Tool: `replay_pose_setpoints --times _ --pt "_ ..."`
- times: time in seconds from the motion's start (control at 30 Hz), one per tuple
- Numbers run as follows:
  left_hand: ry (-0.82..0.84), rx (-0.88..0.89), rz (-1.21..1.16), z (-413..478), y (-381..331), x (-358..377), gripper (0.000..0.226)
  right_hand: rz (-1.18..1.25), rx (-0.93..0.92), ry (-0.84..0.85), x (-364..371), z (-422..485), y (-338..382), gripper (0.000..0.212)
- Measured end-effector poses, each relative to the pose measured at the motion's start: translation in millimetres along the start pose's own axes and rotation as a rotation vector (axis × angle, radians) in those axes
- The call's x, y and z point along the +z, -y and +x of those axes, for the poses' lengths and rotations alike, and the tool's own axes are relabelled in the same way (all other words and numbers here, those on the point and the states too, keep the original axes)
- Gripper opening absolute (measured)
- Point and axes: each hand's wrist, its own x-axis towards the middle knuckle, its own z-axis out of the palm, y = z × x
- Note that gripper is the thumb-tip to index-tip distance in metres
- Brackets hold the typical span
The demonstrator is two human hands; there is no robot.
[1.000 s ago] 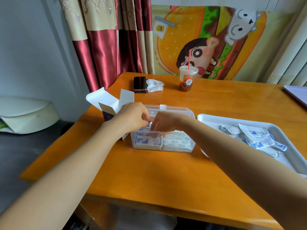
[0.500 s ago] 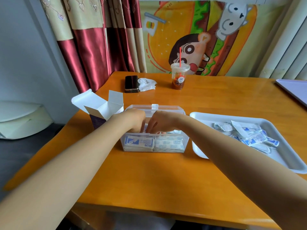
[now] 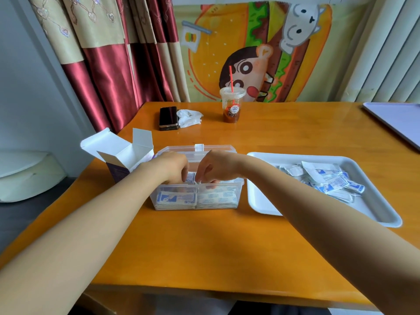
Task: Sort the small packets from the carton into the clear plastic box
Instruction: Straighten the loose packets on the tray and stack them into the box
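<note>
The clear plastic box point(image 3: 236, 187) stands mid-table with stacks of small blue-and-white packets point(image 3: 176, 198) lying inside. Both hands reach down into it from above. My left hand point(image 3: 171, 165) has its fingers curled over upright packets point(image 3: 190, 178) in the left half. Beside it, the fingertips of my right hand point(image 3: 216, 165) pinch down at the same packets near the middle divider. The open white and purple carton point(image 3: 120, 155) stands just left of the box, its flaps up.
A white tray point(image 3: 261, 201) with several loose packets point(image 3: 329, 180) lies right of the box. At the back are a black phone point(image 3: 168, 117), a crumpled tissue point(image 3: 189, 117) and a drink cup with a red straw point(image 3: 232, 103). A pale board point(image 3: 395, 121) lies far right.
Both hands stay inside the box over the packets and have lifted slightly, fingertips now showing at the middle. The camera has tilted a little.
</note>
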Motion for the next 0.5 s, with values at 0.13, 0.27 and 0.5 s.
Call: replay_pose_setpoints --times 0.13,0.27,0.5 --pt "-0.011 0.002 0.037 0 -5 -3 0.02 -0.071 -0.014 0.021 0 -5 -3 0.027" --pt "-0.024 -0.008 0.025 -1 -6 -2 0.016 0.013 -0.043 -0.018 -4 -10 -1 0.026" --pt "-0.429 0.029 -0.281 -2 -45 -35 0.008 0.208 -0.077 -0.404 -40 -50 -32 0.014"
